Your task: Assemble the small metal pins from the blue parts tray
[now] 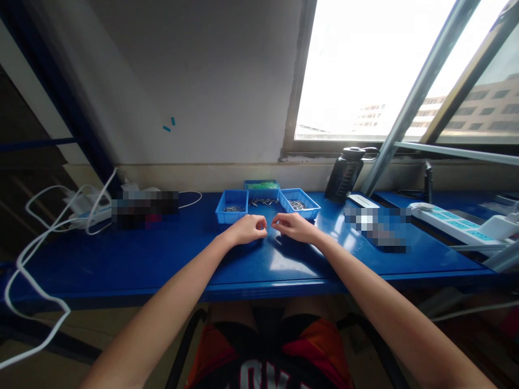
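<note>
My left hand (pixel 246 229) and my right hand (pixel 294 226) rest on the blue table (pixel 162 259), fingertips almost meeting in a pinch. Whatever they pinch is too small to make out. Just behind them stand three small blue trays: a left tray (pixel 232 206), a middle tray (pixel 263 202) and a right tray (pixel 299 203), each holding several small metal parts. A further blue tray with green content (pixel 260 185) sits behind the middle one.
A dark bottle (pixel 345 174) stands at the window sill to the right of the trays. A white power strip (pixel 454 225) lies at the far right. White cables (pixel 52 216) and chargers lie at the left. Metal bars (pixel 413 97) slant across the window.
</note>
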Demonstrator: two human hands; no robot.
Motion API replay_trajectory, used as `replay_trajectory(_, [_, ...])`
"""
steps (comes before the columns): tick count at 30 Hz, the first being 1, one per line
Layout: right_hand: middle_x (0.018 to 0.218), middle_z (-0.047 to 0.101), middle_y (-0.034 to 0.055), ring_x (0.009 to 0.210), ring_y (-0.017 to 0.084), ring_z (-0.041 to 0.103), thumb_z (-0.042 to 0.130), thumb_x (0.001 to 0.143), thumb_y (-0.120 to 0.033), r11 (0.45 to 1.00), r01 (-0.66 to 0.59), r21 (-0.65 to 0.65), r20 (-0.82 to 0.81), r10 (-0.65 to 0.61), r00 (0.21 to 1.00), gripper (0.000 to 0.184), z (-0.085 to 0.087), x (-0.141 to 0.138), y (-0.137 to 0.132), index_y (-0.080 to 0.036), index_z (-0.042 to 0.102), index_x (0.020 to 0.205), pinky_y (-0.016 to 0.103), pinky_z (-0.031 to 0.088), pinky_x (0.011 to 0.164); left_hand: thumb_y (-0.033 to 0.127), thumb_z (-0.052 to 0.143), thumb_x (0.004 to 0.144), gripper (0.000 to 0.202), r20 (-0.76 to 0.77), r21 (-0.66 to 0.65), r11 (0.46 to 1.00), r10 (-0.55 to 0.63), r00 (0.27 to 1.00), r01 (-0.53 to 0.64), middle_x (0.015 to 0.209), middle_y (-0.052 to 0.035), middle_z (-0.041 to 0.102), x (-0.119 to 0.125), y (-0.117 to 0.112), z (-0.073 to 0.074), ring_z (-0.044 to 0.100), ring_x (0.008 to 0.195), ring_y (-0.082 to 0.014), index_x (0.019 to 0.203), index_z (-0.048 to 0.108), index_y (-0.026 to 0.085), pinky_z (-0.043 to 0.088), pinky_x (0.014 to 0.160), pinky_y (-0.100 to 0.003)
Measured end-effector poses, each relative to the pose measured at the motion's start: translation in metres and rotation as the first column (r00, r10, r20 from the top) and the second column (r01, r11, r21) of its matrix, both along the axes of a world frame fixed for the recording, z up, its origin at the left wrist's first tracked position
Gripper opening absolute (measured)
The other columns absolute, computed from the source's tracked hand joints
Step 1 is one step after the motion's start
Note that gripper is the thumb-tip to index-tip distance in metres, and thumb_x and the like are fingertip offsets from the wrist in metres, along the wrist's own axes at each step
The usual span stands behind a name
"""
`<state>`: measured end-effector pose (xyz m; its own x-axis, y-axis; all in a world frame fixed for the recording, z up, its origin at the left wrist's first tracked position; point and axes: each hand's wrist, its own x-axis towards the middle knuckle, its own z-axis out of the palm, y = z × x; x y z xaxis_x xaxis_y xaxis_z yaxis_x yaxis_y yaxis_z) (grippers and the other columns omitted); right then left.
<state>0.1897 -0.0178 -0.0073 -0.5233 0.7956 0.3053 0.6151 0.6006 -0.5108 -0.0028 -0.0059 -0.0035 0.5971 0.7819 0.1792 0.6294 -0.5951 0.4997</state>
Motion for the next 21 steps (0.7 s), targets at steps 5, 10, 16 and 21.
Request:
replay_trajectory(5, [0.055,0.056,-0.001,0.05,0.009,0.047,0.046,0.079,-0.03,0.999,0.025,0.025,0.012,-0.025,1.0,0.021,-0.0034,0.0008,0.0035,-0.016,0.061,0.082,0.02,0.034,0.052,0.03,0.048,0.068,0.02,0.024,0.047,0.998,0.047,0.999,-0.049,0.082,-0.0034,0.062,0.0011,-0.0019,0.0007,0.055,0.072,-0.016,0.079,0.059,0.016,0.042,0.062,-0.024])
replay_trajectory(10, [0.054,0.055,-0.0013,0.05,0.008,0.047,0.047,0.078,-0.03,0.998,0.04,0.051,0.051,-0.043,0.998,0.02,-0.0038,0.0028,0.0048,-0.016,0.062,0.077,0.019,0.033,0.051,0.032,0.048,0.071,0.02,0.016,0.071,0.996,0.051,0.999,-0.052,0.081,-0.0028,0.063,-0.0002,0.0018,-0.0017,0.056,0.072,-0.0157,0.08,0.058,0.017,0.042,0.065,-0.024])
replay_trajectory(16, [0.056,0.059,0.0004,0.051,0.01,0.049,0.044,0.08,-0.037,0.999,0.042,0.003,0.037,-0.042,0.998,0.027,-0.0053,0.0026,0.0056,-0.016,0.06,0.076,0.02,0.034,0.052,0.034,0.049,0.074,0.021,0.022,0.082,0.996,0.038,0.999,-0.04,0.08,-0.0021,0.064,0.0001,0.003,-0.0028,0.056,0.073,-0.0152,0.083,0.059,0.019,0.042,0.063,-0.023])
replay_trajectory(21, [0.057,0.06,0.0004,0.051,0.01,0.05,0.045,0.08,-0.037,0.997,0.073,0.023,-0.002,-0.073,0.997,0.024,-0.0078,0.0061,0.0104,-0.017,0.058,0.076,0.021,0.036,0.053,0.04,0.046,0.076,0.028,0.001,0.099,0.992,0.085,0.996,-0.084,0.078,-0.0031,0.064,-0.0005,0.0037,-0.0032,0.056,0.07,-0.0158,0.083,0.062,0.018,0.04,0.059,-0.023])
